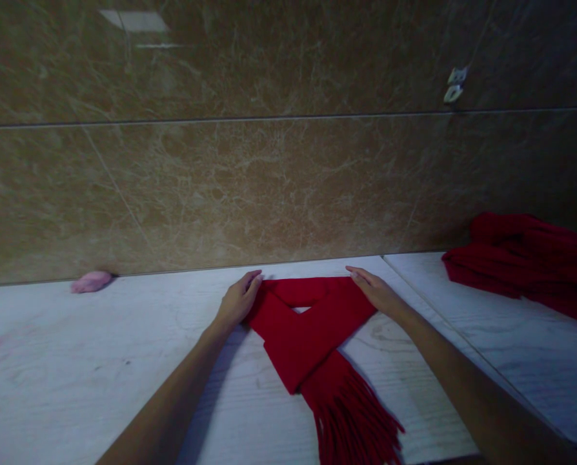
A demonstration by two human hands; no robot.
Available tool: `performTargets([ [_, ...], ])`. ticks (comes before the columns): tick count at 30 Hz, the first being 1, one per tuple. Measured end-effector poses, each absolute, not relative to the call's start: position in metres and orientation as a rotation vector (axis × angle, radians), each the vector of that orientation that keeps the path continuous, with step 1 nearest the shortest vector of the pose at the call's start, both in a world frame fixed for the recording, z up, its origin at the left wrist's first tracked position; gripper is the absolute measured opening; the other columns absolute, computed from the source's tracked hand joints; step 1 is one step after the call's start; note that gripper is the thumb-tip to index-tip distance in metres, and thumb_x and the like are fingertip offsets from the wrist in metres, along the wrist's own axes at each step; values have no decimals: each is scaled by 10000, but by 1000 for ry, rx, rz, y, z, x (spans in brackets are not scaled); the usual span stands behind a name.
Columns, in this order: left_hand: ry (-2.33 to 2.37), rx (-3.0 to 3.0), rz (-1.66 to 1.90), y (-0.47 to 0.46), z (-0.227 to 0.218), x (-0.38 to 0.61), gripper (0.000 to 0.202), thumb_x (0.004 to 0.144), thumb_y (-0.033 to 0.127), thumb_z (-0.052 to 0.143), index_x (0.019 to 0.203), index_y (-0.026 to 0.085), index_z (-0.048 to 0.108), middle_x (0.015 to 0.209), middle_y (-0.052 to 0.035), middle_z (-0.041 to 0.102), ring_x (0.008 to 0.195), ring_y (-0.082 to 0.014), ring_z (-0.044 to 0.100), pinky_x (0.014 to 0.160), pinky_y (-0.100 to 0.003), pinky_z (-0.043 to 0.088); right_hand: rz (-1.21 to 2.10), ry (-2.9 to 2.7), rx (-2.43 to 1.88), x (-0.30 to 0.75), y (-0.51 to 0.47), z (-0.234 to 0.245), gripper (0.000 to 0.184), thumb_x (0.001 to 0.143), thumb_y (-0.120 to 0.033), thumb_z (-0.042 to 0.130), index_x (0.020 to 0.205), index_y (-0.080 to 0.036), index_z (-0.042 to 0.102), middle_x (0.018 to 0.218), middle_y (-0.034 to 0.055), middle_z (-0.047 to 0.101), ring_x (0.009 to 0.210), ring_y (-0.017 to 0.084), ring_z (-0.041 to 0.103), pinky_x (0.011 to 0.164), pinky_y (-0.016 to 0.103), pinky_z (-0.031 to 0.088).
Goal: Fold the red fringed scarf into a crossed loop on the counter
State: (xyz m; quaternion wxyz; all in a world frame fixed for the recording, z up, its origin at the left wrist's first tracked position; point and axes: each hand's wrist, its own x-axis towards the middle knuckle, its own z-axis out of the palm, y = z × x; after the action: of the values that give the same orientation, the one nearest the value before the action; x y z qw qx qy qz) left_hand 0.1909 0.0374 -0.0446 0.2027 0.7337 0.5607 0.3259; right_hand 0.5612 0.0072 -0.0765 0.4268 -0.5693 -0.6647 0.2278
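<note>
A red scarf [312, 332] lies folded on the white wood-grain tabletop. Its top runs straight across, and its two sides slope down and cross, leaving a small gap where the table shows through. From under the crossing a fringed end hangs toward the near edge, its tassels spread to the lower right. My left hand [240, 300] rests at the scarf's upper left corner, fingers stretched along the fold. At the upper right corner is my right hand [373, 290], with its fingers extended and touching the cloth. Neither hand's underside is visible.
Another heap of red cloth [521, 258] lies on the right against the wall. A small pink lump [91, 281] sits at the back left. Behind the table [124, 387] rises a brown marbled tile wall [269, 187] with a small white fitting [454, 85]. A seam crosses the tabletop on the right.
</note>
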Motion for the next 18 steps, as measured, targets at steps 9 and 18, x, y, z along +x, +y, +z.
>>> performTargets([
  [9,1560,2050,918,39,-48,189,541,997,542,358,1320,222,649,1346,-84,704,1290,-260,627,1135,-406,452,564,-1638,-1414,561,7,-77,530,933,-627,504,1282,-278,699,1387,54,663,1327,295,576,1195,516,367],
  [18,1507,2002,992,42,-47,189,551,990,525,369,1284,174,676,1337,-101,707,1287,-261,624,1162,-403,422,534,-1647,-1445,561,7,-78,516,931,-591,496,1271,-261,699,1370,58,674,1326,291,576,1204,515,354],
])
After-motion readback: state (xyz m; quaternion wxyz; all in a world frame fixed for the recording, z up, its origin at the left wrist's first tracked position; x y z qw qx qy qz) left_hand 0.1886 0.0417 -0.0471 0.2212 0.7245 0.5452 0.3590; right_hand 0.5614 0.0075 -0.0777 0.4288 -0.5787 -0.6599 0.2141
